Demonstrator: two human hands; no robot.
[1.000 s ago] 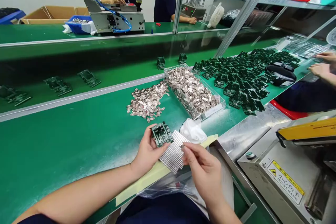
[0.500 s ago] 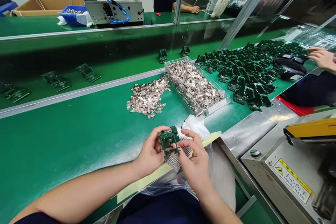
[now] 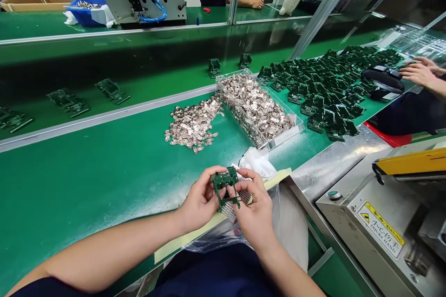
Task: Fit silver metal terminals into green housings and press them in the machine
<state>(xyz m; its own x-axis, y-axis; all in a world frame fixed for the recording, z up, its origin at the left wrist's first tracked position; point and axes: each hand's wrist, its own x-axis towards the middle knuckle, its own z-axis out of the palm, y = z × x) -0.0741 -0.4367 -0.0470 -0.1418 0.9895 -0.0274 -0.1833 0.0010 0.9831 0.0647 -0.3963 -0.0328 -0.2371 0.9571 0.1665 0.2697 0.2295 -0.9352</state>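
Note:
A green circuit board (image 3: 226,178) is held up between my two hands above the front edge of the table. My left hand (image 3: 199,197) grips its left side, fingers bent round the edge. My right hand (image 3: 255,202) has its thumb and fingertips closed on the board's right side. Behind and below the board lies a ribbed silvery piece (image 3: 229,212), partly hidden by my hands. Beyond my hands, a pile of small metal pieces (image 3: 193,123) rests on the green table, beside a clear tray (image 3: 281,139) full of similar pieces.
Many green boards (image 3: 324,83) cover the table at the right, near another person's hands (image 3: 421,73). A white cloth (image 3: 257,162) lies by the tray. A metal machine (image 3: 351,209) stands at the lower right. Several boards lie along the conveyor (image 3: 156,76).
The board has tilted in my hands, and an opening in its lower part shows more. The whole view has shifted slightly. The other person's hands at the right have moved closer together.

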